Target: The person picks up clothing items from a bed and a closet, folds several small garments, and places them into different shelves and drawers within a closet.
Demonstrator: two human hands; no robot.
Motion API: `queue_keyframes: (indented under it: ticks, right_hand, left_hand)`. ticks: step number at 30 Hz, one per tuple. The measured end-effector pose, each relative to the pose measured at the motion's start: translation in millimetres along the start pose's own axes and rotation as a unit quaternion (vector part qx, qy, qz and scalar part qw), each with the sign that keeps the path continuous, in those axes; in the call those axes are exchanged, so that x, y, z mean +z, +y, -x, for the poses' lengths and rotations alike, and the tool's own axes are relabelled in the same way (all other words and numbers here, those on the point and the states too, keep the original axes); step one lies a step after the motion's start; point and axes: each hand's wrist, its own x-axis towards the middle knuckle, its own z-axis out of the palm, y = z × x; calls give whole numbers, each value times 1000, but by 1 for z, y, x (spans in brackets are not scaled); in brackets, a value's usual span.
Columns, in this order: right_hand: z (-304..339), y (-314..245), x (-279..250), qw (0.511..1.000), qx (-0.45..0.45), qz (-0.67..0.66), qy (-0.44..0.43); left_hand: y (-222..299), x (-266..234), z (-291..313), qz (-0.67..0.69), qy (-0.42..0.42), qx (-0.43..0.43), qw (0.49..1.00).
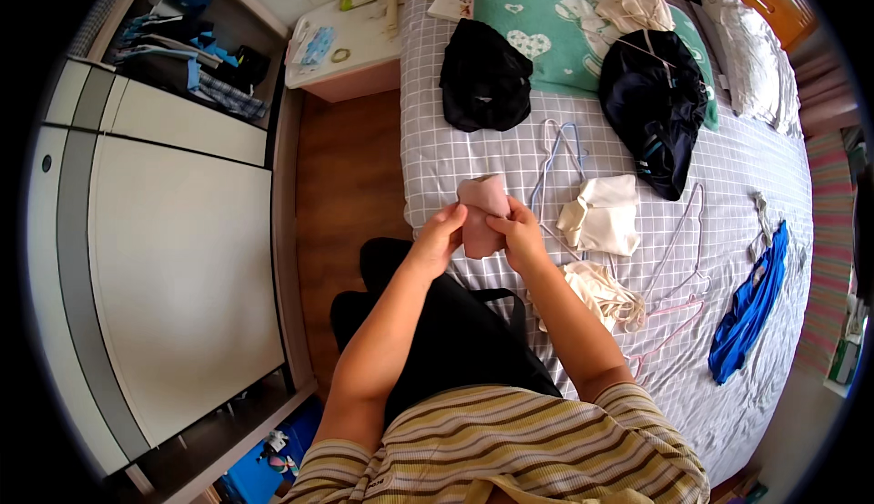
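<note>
A small pink piece of cloth (483,216), folded over on itself, is held up between my two hands at the near left edge of the bed. My left hand (442,234) grips its left side, thumb on top. From the right, my right hand (519,233) pinches it with thumb and fingers. Just right of the hands lies a folded cream cloth (603,215) on the bed. Below that, partly behind my right forearm, a crumpled cream garment (596,293) is bunched up. What kind of garment the pink cloth is, I cannot tell.
Blue and white hangers (552,169) and a pink hanger (672,329) lie on the checked bedsheet (728,185). Black garments (487,74) sit before a green pillow (537,26); a blue garment (752,308) lies far right. A white wardrobe (191,276) and bedside table (350,58) stand left.
</note>
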Motion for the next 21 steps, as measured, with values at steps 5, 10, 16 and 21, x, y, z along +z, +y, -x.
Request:
queue_keyframes:
  ticks: [5, 10, 16, 21]
  right_hand:
    - [-8, -2, 11, 988, 80, -120, -50]
    - [-1, -23, 25, 761, -335, 555, 44]
    - [-62, 38, -20, 626, -313, 713, 41]
    - [-62, 48, -24, 554, -282, 782, 52]
  left_hand:
    - [-7, 7, -22, 85, 116, -38, 989]
    - [6, -5, -39, 117, 68, -33, 990]
    - [-50, -62, -104, 155, 103, -92, 978]
    - [-42, -25, -84, -201, 283, -20, 938]
